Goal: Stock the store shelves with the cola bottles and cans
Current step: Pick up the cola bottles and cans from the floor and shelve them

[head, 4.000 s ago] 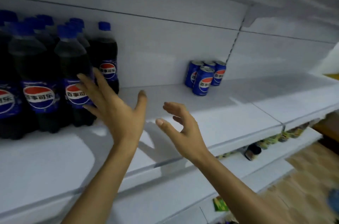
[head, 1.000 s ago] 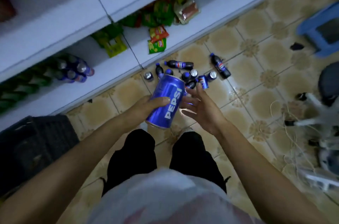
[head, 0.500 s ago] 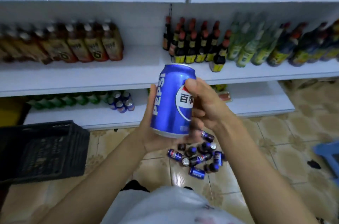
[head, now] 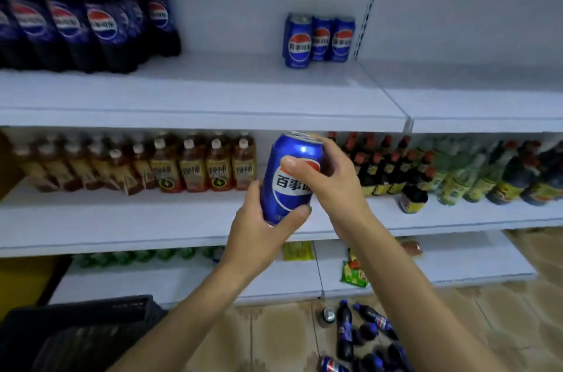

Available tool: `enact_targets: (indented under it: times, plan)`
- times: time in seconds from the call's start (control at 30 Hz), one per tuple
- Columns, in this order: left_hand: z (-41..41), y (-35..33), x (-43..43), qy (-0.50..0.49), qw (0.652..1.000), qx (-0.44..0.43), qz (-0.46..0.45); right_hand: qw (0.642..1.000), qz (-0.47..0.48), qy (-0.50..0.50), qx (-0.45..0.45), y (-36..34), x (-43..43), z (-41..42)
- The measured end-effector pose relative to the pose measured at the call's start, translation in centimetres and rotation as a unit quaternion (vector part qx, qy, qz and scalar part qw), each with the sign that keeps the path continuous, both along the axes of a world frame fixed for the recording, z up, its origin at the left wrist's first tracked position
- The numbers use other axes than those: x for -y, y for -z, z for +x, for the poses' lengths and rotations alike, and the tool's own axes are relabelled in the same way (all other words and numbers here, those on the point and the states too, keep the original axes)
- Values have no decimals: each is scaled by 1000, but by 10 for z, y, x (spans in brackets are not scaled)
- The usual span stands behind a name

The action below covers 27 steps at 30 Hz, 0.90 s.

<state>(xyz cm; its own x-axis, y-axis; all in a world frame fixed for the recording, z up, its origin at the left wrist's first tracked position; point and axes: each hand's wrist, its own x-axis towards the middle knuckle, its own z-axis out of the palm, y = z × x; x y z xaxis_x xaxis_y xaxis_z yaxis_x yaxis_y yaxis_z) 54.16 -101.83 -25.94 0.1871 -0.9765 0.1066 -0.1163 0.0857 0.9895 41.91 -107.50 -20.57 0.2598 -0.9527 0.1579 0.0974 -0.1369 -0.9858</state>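
Blue aluminium cola can (head: 289, 164) nearly upright, slight tilt, held mid-air before middle shelves. Left hand (head: 259, 228) grip clamped round can's lower part, thumb across front. Right hand (head: 332, 182) grip clamped on upper part from 3 o'clock, thumb on logo. At 12 o'clock from it, three matching blue cans (head: 318, 39) stand together on white upper shelf (head: 213, 91). Large dark cola bottles (head: 91, 24) at 10 o'clock, same shelf. Small cola bottles and cans (head: 362, 338) lie on tiled floor (head: 502, 310) at 5 o'clock.
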Motion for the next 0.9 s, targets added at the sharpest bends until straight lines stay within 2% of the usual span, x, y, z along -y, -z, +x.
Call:
enact_targets:
  times: [0.1, 0.23, 0.33, 0.43, 0.57, 0.7, 0.9]
  plan:
    - [17, -14, 22, 26, 999, -19, -35, 999, 8, -14, -41, -16, 15, 8]
    - [25, -36, 59, 62, 994, -24, -88, 991, -32, -20, -125, -39, 37, 9]
    - [28, -52, 93, 100, 991, 16, -92, 991, -48, -3, -126, -56, 65, 6]
    - [34, -71, 137, 130, 981, 107, -95, 989, -69, 38, -125, -71, 107, -2]
    - [41, -88, 204, 92, 973, 188, -93, 984, -60, 91, -140, -77, 179, -19]
    - [41, -90, 275, 30, 965, 248, -77, 982, -56, 103, -148, -64, 249, -33]
    - [25, -83, 363, -51, 983, 159, -80, 978, -82, 108, -158, -53, 336, -37]
